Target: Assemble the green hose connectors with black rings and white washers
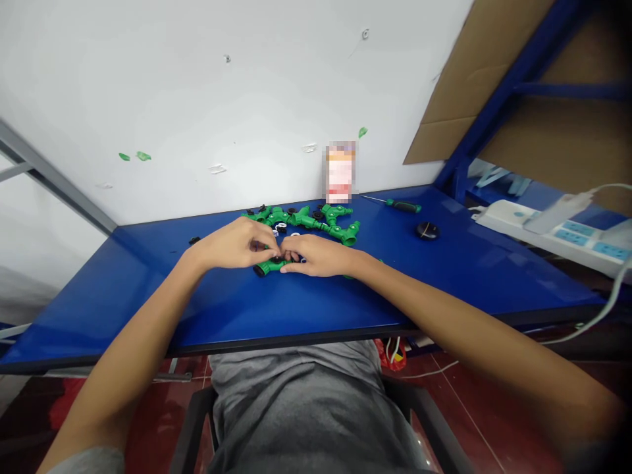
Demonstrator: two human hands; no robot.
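Note:
My left hand (239,243) and my right hand (318,255) meet over a green plastic Y-shaped hose connector (269,266) on the blue table. Its black-ended branch points left, and the rest is partly under my fingers. My left thumb and index finger pinch at a small black piece (278,259) on top of it. From the right, my thumb and curled fingers press against the same fitting. Just behind my hands lie several similar green connectors (299,217), with white rings (281,226) and small black parts (316,214) among them.
On the blue table (222,316), a green-handled screwdriver (403,206) and a round black object (427,230) lie to the right. A blurred-out box (340,172) stands against the white wall (276,99). A white power strip (557,230) sits beyond the right edge.

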